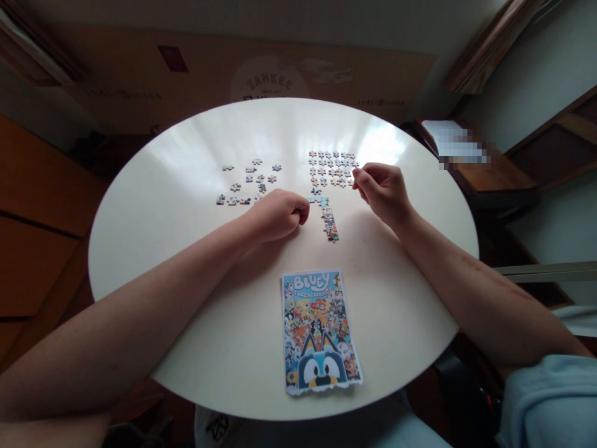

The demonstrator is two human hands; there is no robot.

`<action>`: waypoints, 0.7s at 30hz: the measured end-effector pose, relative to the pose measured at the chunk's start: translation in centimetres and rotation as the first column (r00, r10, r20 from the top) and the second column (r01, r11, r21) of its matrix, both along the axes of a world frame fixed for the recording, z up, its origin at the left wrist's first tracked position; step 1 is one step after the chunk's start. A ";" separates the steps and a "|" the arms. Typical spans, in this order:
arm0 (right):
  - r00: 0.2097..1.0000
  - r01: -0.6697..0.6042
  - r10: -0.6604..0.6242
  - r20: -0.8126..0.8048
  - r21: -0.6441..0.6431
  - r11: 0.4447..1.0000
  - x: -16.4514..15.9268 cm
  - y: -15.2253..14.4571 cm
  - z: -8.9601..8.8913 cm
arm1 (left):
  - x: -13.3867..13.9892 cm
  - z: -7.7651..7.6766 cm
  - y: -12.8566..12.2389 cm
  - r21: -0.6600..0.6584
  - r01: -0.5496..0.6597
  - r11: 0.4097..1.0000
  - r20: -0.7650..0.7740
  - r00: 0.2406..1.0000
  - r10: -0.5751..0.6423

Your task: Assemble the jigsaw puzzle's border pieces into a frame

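My left hand (282, 214) is curled into a loose fist on the table, with no object showing in it. Its knuckles are beside the joined strip of jigsaw puzzle (329, 222), which bends like an upside-down L. My right hand (385, 186) is closed in a pinch at the right edge of the rows of loose puzzle pieces (326, 163). Whatever lies between its fingertips is too small to make out. More scattered puzzle pieces (249, 178) lie left of the rows, some partly hidden behind my left hand.
A printed picture sheet (317, 336) with a torn lower edge lies near the front of the white oval table (224, 367). Behind the table stands a printed cardboard panel (200, 81). A wooden side table (494, 168) with papers is at the right.
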State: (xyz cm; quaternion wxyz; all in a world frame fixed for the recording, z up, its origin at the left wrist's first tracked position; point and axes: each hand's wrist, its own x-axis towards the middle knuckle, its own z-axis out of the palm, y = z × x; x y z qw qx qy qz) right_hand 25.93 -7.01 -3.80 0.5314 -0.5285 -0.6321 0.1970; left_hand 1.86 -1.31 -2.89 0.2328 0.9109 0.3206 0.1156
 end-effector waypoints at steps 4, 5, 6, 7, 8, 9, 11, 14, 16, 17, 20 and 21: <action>1.000 0.018 -0.018 0.012 -0.018 1.000 0.0 0.0 0.0 | 0.0 -0.4 0.1 -0.003 0.002 1.000 0.004 1.000 -0.002; 1.000 0.017 -0.017 0.005 -0.017 1.000 -0.1 0.0 0.0 | 0.0 -0.5 0.1 -0.001 0.002 1.000 0.005 1.000 -0.002; 1.000 0.017 -0.017 -0.005 -0.016 1.000 -0.2 0.0 0.1 | 0.0 -0.5 0.1 0.000 0.006 1.000 0.013 1.000 -0.006; 1.000 0.018 -0.019 -0.016 -0.017 1.000 -0.3 -0.1 0.1 | -0.1 -0.4 0.0 0.000 0.017 1.000 0.028 0.999 -0.017; 0.999 0.022 -0.022 -0.026 -0.020 1.000 -0.4 -0.2 0.2 | -0.2 -0.2 -0.1 0.003 0.033 0.999 0.051 0.998 -0.033; 0.999 0.025 -0.026 -0.036 -0.026 0.999 -0.6 -0.3 0.4 | -0.4 0.1 -0.2 0.008 0.053 0.999 0.084 0.995 -0.054; 0.999 0.029 -0.030 -0.032 -0.047 0.998 -0.9 -0.5 0.6 | -1.1 1.2 -0.2 0.057 0.080 0.995 0.157 0.984 -0.088; 0.999 0.036 -0.037 -0.027 -0.043 0.998 -1.2 -0.8 0.6 | -3.2 3.8 0.2 0.249 -0.117 0.961 0.336 0.942 0.027; 0.998 0.052 -0.054 -0.042 -0.047 0.998 -1.2 -0.9 0.4 | -5.1 5.6 0.8 0.353 -0.327 0.877 0.456 0.878 0.144; 0.997 0.056 -0.059 -0.047 -0.054 0.997 -1.3 -0.9 0.3 | -6.1 6.4 1.2 0.385 -0.421 0.822 0.496 0.845 0.200; 0.995 0.065 -0.070 -0.068 -0.078 0.995 -1.3 -1.1 0.0 | -8.6 8.0 2.5 0.396 -0.576 0.715 0.506 0.787 0.353; 0.995 0.068 -0.074 -0.072 -0.083 0.994 -1.3 -1.2 -0.1 | -9.3 8.2 2.8 0.388 -0.594 0.705 0.486 0.782 0.391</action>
